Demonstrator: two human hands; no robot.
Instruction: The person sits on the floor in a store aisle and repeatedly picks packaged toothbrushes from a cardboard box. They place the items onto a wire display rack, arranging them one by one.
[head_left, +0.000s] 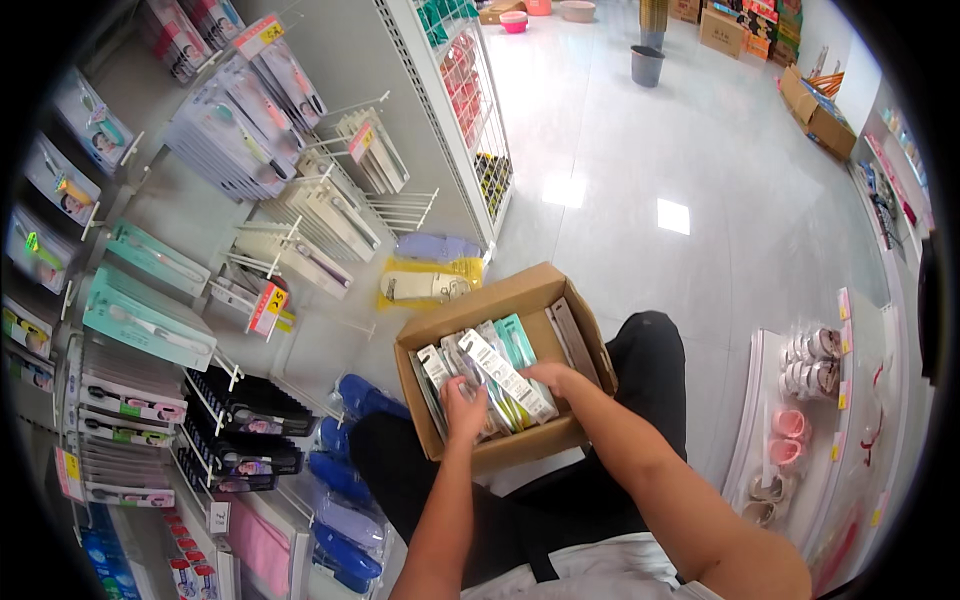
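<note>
An open cardboard box (480, 306) rests across my lap, holding several packaged toothbrushes. My left hand (465, 409) is inside it, fingers bent at the packs on the left; whether it grips one cannot be told. My right hand (551, 377) reaches in from the right, its fingers at the edge of a white blister-packed toothbrush (506, 375) that lies slanted on top. Behind that pack stands a teal toothbrush pack (514, 337). Grey-brown packs (574, 341) lean along the box's right wall.
Toothbrush packs (232, 135) hang on pegs of a display rack at left. Yellow-wrapped slippers (431, 285) and blue slippers (337, 476) sit beside the box. A low shelf (757, 405) with pink items stands at right. A grey bucket (646, 66) stands on the floor ahead.
</note>
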